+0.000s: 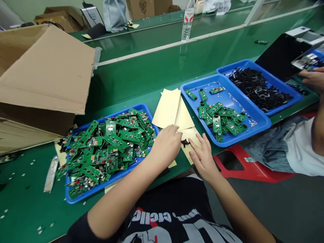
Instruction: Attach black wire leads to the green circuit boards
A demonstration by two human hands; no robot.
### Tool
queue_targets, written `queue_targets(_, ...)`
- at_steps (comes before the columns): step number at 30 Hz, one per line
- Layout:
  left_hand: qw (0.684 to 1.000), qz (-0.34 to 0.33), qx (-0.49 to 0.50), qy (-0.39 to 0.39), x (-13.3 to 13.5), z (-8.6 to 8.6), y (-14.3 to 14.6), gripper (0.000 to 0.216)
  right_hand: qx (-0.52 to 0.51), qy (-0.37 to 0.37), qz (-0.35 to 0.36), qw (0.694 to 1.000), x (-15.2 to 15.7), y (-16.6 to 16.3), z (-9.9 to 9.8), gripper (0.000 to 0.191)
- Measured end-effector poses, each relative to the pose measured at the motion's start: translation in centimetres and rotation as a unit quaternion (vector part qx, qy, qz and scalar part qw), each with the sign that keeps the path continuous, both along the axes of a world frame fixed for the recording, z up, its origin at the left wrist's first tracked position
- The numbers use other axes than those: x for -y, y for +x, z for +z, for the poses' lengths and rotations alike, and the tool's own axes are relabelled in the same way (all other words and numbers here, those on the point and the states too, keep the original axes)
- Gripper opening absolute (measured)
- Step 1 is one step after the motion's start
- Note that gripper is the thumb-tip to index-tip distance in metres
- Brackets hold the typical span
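My left hand (165, 145) rests at the table's near edge with its fingers curled, right beside a small black part (185, 143) lying on tan paper sheets (174, 111). What its fingertips hold is hidden. My right hand (202, 156) lies to the right of that part, fingers stretched out flat over the paper. A blue tray (76, 197) heaped with green circuit boards (108, 145) sits just left of my left hand. A second blue tray (255, 125) with fewer green boards (220, 116) lies to the right.
A third blue tray (275, 81) holds black plastic parts. Another person sits at the right, a hand (314, 79) near a black device. A large cardboard box (43, 74) stands at the left. A water bottle (187, 20) stands on the green belt. A red stool (243, 165) is below.
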State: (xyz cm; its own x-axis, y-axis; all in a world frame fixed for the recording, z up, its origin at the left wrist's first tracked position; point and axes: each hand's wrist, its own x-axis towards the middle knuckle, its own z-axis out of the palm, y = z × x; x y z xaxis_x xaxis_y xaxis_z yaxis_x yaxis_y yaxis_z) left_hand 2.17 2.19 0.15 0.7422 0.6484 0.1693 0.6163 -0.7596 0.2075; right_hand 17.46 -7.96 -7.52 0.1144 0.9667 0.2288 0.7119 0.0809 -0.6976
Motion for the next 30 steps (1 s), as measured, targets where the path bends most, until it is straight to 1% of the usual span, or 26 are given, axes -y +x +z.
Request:
queue_targets(1,0.999,-0.016,-0.036,-0.008,0.9,-0.5,-0.9,0.020,0.014,-0.010,0.007,1.000,-0.2,-0.1,-0.2,0.045)
queue_targets(3,0.997,-0.035,-0.073,-0.012,2.3,-1.6,-1.7,0.026,0.038,-0.025,0.014,0.999,-0.4,-0.2,-0.4,0.046)
queue_targets(5,0.996,-0.041,-0.084,-0.008,3.2,-2.5,-1.7,0.032,0.058,-0.037,0.007,0.998,-0.5,-0.5,-0.3,0.046)
queue_targets(8,0.995,-0.043,-0.089,-0.002,3.6,-3.1,-1.0,0.036,0.086,-0.051,-0.017,0.995,-0.6,-1.2,-0.2,0.047)
queue_targets(13,0.995,-0.042,-0.090,0.002,3.5,-3.5,-0.4,0.038,0.125,-0.060,-0.042,0.989,-0.7,-1.5,-0.5,0.048)
queue_targets(17,0.996,-0.032,-0.085,0.018,3.7,-3.9,-0.3,0.037,0.155,-0.060,-0.040,0.985,-0.6,-1.4,-0.6,0.044)
queue_targets(23,0.994,-0.028,-0.098,0.036,4.2,-4.3,0.1,0.038,0.196,-0.061,-0.044,0.978,-0.3,-1.8,-0.2,0.043)
queue_targets(25,0.992,-0.032,-0.114,0.047,4.4,-4.2,0.3,0.039,0.222,-0.061,-0.045,0.972,-0.1,-2.1,0.0,0.043)
queue_targets(30,0.985,-0.040,-0.148,0.074,4.5,-3.8,1.0,0.039,0.312,-0.067,-0.049,0.947,-0.2,-2.1,0.9,0.042)
